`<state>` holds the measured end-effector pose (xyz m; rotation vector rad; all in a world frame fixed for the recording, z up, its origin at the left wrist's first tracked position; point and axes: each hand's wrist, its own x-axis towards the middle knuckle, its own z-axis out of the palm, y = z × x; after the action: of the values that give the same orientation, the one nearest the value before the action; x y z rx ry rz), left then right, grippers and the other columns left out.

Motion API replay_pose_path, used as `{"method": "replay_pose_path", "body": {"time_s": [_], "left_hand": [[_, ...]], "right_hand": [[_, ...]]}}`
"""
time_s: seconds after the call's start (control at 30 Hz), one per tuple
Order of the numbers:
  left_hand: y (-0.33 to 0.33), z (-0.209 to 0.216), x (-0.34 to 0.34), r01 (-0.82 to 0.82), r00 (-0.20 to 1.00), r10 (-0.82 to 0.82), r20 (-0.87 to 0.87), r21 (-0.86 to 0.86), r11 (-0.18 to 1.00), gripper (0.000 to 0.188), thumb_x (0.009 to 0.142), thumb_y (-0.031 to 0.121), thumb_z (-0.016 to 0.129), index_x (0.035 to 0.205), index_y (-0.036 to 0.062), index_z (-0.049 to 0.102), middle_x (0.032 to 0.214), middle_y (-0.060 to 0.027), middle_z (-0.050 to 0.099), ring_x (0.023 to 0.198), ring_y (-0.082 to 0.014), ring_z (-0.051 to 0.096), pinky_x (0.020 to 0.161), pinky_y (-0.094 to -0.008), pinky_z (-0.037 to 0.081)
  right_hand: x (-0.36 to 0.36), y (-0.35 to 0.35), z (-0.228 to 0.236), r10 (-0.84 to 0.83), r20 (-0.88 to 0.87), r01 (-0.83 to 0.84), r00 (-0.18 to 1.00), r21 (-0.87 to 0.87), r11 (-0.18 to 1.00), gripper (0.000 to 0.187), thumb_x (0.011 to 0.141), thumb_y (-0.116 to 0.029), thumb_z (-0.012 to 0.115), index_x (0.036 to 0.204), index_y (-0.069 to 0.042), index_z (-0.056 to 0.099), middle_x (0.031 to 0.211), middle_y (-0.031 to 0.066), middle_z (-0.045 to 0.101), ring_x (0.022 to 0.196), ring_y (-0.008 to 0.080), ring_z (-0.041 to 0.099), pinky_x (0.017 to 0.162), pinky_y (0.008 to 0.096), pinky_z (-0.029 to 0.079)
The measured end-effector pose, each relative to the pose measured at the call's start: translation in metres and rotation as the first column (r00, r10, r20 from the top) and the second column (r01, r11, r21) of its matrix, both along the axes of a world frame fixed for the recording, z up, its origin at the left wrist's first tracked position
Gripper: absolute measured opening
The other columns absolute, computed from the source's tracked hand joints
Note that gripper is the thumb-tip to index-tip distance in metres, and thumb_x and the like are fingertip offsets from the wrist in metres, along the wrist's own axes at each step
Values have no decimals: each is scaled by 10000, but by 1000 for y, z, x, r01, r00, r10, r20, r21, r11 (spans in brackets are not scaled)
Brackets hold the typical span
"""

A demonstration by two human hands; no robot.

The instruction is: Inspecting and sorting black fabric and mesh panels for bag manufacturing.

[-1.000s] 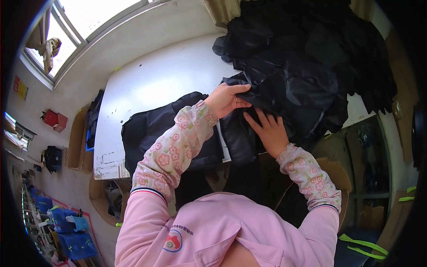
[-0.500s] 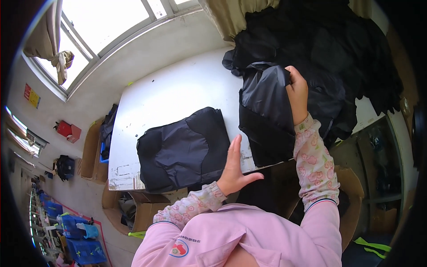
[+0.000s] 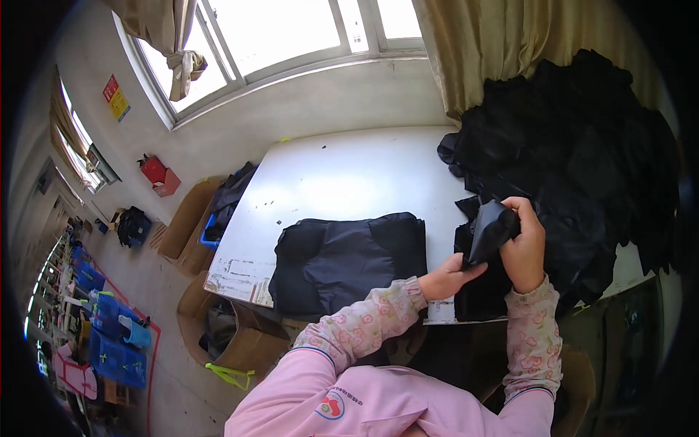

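Observation:
Between my two hands, over the table's near right part, is a folded piece of shiny black fabric (image 3: 489,231). My right hand (image 3: 526,244) grips its right side, the thumb over the top. From the left, my left hand (image 3: 449,277) pinches its lower edge between thumb and fingers. To the left of my hands lies a flat, neat stack of black fabric pieces (image 3: 348,264), with a smooth middle and duller sides. A large loose heap of black fabric (image 3: 575,160) covers the right side of the white table (image 3: 349,175).
Cardboard boxes (image 3: 231,342) with dark fabric stand on the floor left of the table. Blue crates (image 3: 116,357) sit farther left. A window (image 3: 277,33) and a tan curtain (image 3: 510,44) are behind the table. The table's front edge runs close to my body.
My right hand has lowered the black fabric toward me, and it is now folded smaller. My left hand, open before, has moved right and taken hold of it. The view has shifted.

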<state>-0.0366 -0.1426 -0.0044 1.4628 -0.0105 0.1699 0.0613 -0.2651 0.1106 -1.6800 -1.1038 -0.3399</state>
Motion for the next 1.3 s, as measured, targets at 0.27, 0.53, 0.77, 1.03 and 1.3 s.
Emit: {"method": "replay_pose_path", "body": {"time_s": [0.27, 0.53, 0.77, 1.03, 1.3], "left_hand": [[53, 39, -13, -168, 976, 216, 13, -584, 794, 288, 967, 90, 443, 1214, 12, 570, 1124, -80, 637, 998, -180, 617, 909, -302, 482], [39, 42, -31, 668, 732, -643, -226, 47, 743, 711, 775, 390, 799, 1256, -57, 526, 1120, -56, 623, 1030, -150, 561, 918, -280, 452], [32, 55, -31, 217, 967, -253, -40, -395, 892, 419, 779, 51, 769, 1160, 22, 597, 1068, -47, 662, 948, -158, 634, 867, -296, 505], [16, 71, -24, 46, 999, -53, -6, -398, 916, 277, 847, 153, 726, 1073, 42, 609, 970, -33, 655, 865, -145, 631, 788, -279, 514], [22, 69, -9, -173, 979, 200, 33, -376, 910, 191, 997, 216, 537, 1085, 62, 605, 944, -14, 662, 812, -127, 641, 744, -273, 535]], "right_hand": [[31, -77, -5, 302, -405, -500, 863, -609, 615, 724, 607, -61, 831, 1261, -29, 521, 970, 129, 681, 941, 239, 651, 849, 311, 482], [69, -80, 12, 452, -458, -449, 765, 124, 885, 555, 703, 107, 657, 1228, -8, 515, 1007, -4, 600, 838, 29, 520, 745, 166, 443], [116, -72, -127, 297, -247, -354, 923, -845, 400, 541, 781, -125, 732, 1279, -79, 528, 1219, 167, 577, 1150, 348, 553, 951, 376, 448], [-13, -68, 32, 116, 292, -75, 949, -148, 986, 442, 797, -192, 734, 1184, -33, 592, 1070, 139, 624, 966, 303, 614, 862, 353, 485], [-14, -51, -9, 100, 245, -58, 964, -174, 983, 252, 807, -57, 692, 1045, -25, 617, 836, 108, 572, 770, 285, 618, 639, 360, 504]]}}
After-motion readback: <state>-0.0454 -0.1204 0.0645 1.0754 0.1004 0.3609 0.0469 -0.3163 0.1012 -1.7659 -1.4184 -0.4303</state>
